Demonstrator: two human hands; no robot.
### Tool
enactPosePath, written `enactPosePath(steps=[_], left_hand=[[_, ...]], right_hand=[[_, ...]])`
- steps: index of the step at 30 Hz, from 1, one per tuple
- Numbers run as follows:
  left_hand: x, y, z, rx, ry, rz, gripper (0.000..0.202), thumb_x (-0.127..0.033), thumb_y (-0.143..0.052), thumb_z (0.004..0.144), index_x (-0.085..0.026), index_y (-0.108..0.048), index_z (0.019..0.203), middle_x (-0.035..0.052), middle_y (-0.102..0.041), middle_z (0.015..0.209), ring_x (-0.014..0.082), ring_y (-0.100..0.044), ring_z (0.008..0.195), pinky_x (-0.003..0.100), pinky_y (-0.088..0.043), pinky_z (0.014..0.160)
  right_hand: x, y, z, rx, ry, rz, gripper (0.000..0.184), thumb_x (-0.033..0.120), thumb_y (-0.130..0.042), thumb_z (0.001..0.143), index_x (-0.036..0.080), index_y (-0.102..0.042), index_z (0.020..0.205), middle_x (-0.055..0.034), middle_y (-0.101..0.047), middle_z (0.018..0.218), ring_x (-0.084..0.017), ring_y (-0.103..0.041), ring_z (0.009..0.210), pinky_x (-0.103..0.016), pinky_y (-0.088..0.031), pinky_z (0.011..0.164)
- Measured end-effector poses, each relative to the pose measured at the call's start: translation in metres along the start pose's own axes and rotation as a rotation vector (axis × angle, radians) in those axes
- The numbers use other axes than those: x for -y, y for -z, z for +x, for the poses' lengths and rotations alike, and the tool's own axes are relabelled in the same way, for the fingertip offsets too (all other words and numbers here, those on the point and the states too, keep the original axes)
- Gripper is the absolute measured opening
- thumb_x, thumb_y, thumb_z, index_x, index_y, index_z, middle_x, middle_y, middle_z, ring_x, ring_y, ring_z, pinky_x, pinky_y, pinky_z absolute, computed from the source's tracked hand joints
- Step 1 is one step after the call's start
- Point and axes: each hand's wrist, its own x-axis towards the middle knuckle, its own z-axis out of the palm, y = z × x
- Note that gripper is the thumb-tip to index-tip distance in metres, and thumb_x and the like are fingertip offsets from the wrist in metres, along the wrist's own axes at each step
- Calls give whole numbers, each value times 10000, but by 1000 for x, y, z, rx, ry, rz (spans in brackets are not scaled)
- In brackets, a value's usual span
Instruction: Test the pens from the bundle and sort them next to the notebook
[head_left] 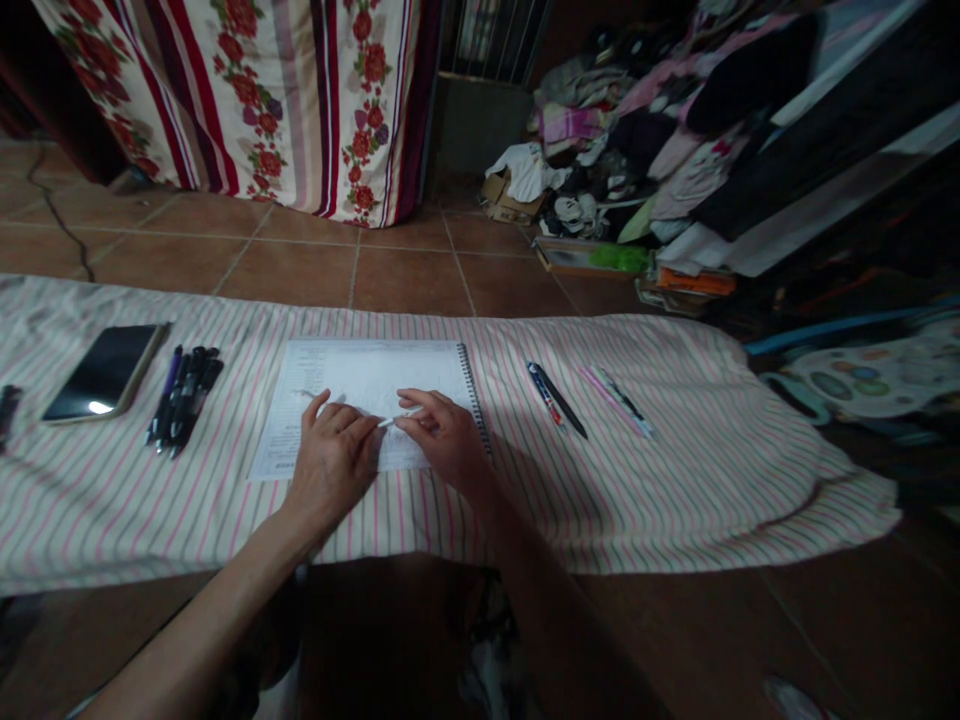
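Observation:
My left hand (334, 450) and my right hand (446, 432) meet over a spiral notebook (375, 365), whose wire binding runs along its right side. Pinched between the fingertips of both hands is a thin white stick-like piece (386, 422); its exact kind is too small to make out. My left thumb sticks up, while the other left fingers are curled. Beside the left thumb a slim pale thing (304, 393) shows on the page, too faint to name. Both hands cover the lower part of the notebook.
The striped cloth (675, 500) covers a long low surface. On the left lie a phone (105, 372) and several dark pens (186, 395). To the right are a black pen (562, 400) and a pink pen (609, 395), each beside another pen. Clothes (622, 130) are piled behind.

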Motion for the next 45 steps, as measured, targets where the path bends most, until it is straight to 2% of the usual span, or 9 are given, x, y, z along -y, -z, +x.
enactPosePath(steps=[4, 8, 15, 23, 30, 33, 36, 40, 45], left_hand=[[2, 0, 0, 10, 32, -31, 234, -258, -438, 873, -187, -660, 859, 40, -659, 775, 192, -577, 798, 486, -326, 987], [-1, 0, 1, 9, 41, -58, 235, -252, -434, 869, -199, -663, 868, 35, -665, 780, 193, -583, 797, 494, -327, 984], [-9, 0, 4, 16, 63, -102, 249, -244, -423, 872, -202, -667, 864, 30, -658, 769, 186, -576, 807, 476, -307, 1006], [-9, -2, 4, 13, 62, -117, 232, -262, -445, 865, -191, -665, 891, 44, -678, 827, 197, -591, 857, 488, -290, 1017], [21, 6, 0, -26, 42, -32, 298, -133, -406, 807, -187, -630, 996, 72, -680, 944, 243, -570, 1010, 515, -296, 1000], [38, 8, -4, 26, 17, 59, 343, -115, -469, 728, -216, -628, 1015, 74, -664, 1032, 301, -493, 1127, 546, -278, 990], [45, 7, -7, 48, 7, 129, 332, -127, -481, 755, -246, -627, 1029, 58, -655, 1078, 315, -437, 1190, 559, -252, 993], [46, 1, -5, 33, -3, 151, 231, -183, -476, 826, -257, -669, 929, 50, -678, 984, 293, -498, 1123, 548, -241, 999], [50, -2, -1, -2, 44, 114, 221, -186, -472, 824, -234, -678, 888, 70, -659, 892, 244, -577, 929, 530, -287, 976]], right_hand=[[1, -1, 0, 12, -71, 56, 339, 216, -623, 750, 192, -578, 1085, -56, -678, 934, -130, -650, 729, -257, -528, 676], [6, -2, 0, 14, -73, 20, 261, 219, -634, 742, 193, -605, 1000, -45, -686, 897, -139, -649, 768, -264, -519, 710], [10, -1, 0, 44, -103, 19, 96, 208, -629, 747, 192, -620, 841, 1, -674, 765, -115, -635, 658, -226, -497, 642], [9, 1, 0, 34, -54, 17, 36, 200, -606, 752, 189, -631, 776, -1, -664, 745, -112, -617, 663, -217, -478, 638], [3, 12, 0, -30, -170, 59, 45, 202, -605, 733, 189, -626, 771, 17, -651, 670, -112, -621, 607, -211, -476, 598], [-2, 17, 0, -51, -177, 47, 61, 239, -607, 731, 195, -624, 769, 11, -655, 675, -123, -627, 611, -227, -489, 604], [-5, 21, 0, -67, -188, 46, 83, 267, -606, 730, 195, -624, 769, -2, -661, 683, -139, -637, 630, -245, -505, 608], [-3, 24, 0, -70, -199, 39, 85, 268, -610, 726, 190, -618, 757, -11, -665, 692, -145, -643, 634, -253, -512, 613], [0, 28, 0, -68, -209, 49, 86, 267, -615, 726, 185, -613, 755, -15, -667, 703, -150, -649, 652, -253, -515, 622]])
